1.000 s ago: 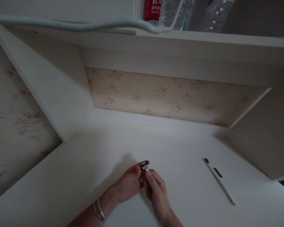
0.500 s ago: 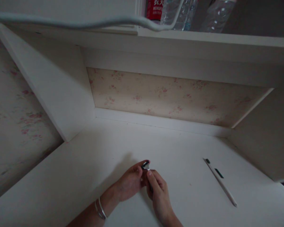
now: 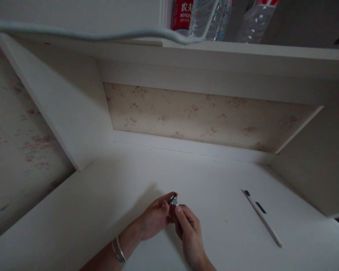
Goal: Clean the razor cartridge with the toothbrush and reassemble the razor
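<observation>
Pinching a small dark-and-silver object (image 3: 173,200) between both sets of fingertips, you hold it just above the white worktop (image 3: 101,210), near its front middle. Your left hand (image 3: 155,218) closes on it from the left, thumb and forefinger curled over its top; your right hand (image 3: 189,231) comes in from below with the thumb pressed against its near end. It is too small and too dim to tell what it is. By the look of the grip you are midway through working its parts, pulling or clicking something, and I judge the next move calls for a steady pinch from one hand while the other does the fine work, kept low over the worktop in case it slips. Two thin bangles (image 3: 118,251) circle your left wrist. Well to the right lies a long white pen (image 3: 262,219) with a dark clip, untouched. Floral wallpaper (image 3: 197,116) backs the white alcove; on the shelf above stand water bottles (image 3: 214,17), and a pale cable (image 3: 81,34) crosses in front
</observation>
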{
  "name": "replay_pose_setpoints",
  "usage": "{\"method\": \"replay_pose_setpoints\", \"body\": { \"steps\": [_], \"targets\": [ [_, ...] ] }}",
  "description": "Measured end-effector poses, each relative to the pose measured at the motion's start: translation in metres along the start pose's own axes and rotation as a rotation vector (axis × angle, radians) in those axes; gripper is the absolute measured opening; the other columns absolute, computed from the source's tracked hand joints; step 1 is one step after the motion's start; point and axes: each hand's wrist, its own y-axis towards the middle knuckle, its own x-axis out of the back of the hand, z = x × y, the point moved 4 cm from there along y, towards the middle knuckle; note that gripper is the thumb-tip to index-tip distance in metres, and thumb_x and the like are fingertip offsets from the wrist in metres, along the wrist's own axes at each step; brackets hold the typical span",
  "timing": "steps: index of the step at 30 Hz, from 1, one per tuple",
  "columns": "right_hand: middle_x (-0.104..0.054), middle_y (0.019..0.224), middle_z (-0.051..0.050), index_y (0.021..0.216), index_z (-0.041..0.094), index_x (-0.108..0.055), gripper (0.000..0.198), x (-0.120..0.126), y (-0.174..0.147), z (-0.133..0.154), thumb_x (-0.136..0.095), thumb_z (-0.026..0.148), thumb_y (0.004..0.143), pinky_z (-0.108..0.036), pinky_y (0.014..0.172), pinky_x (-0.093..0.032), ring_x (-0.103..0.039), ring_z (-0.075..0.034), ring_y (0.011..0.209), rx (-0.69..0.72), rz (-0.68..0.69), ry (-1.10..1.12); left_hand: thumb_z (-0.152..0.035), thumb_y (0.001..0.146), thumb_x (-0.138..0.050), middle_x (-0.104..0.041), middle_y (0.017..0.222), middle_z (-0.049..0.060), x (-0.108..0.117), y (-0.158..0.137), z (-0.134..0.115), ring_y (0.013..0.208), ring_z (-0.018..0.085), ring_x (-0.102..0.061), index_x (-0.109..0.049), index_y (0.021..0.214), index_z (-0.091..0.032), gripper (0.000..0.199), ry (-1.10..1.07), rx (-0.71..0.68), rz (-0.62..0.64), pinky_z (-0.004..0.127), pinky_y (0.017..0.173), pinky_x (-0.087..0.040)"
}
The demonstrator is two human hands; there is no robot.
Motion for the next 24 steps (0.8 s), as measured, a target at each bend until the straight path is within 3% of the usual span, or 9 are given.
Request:
{"method": "replay_pose_setpoints", "body": {
  "steps": [14, 19, 24],
  "targets": [
    [-0.04, 0.057, 0.004, 0.073, 0.014, -0.061, 0.04, -0.001, 0.002, 0.002, -0.053, 0.051, 0.087, -0.021, 0.041, -0.014, -0.024, -0.006, 0.045, -0.041, 0.036, 0.018, -0.031, 0.067, -0.078, -0.056, 0.074, 0.0, 0.005, 0.002, -0.003, 0.068, 0.011, -0.048, -0.068, 0.104, -0.02, 0.04, 0.046, -0.032, -0.057, 0.026, 0.067, -0.034],
    [-0.038, 0.055, 0.005, 0.074, 0.014, -0.06, 0.042, 0.0, 0.004, 0.005, -0.052, 0.053, 0.087, -0.021, 0.04, -0.013, -0.023, -0.007, 0.045, -0.07, 0.058, -0.014, -0.035, 0.072, -0.074, -0.051, 0.07, 0.0, 0.007, 0.001, -0.009, 0.065, 0.01, -0.042, -0.065, 0.111, -0.017, 0.044, 0.163, -0.047, -0.049, 0.026, 0.065, -0.031],
    [-0.032, 0.053, 0.007, 0.066, 0.017, -0.051, 0.043, 0.002, 0.003, 0.007, -0.056, 0.056, 0.083, -0.021, 0.04, -0.013, -0.023, -0.007, 0.045, -0.102, 0.068, -0.03, -0.039, 0.069, -0.075, -0.054, 0.081, 0.003, 0.008, -0.002, -0.026, 0.072, 0.013, -0.042, -0.067, 0.108, -0.015, 0.047, 0.396, -0.105, -0.027, 0.025, 0.068, -0.031]
  ]
}}
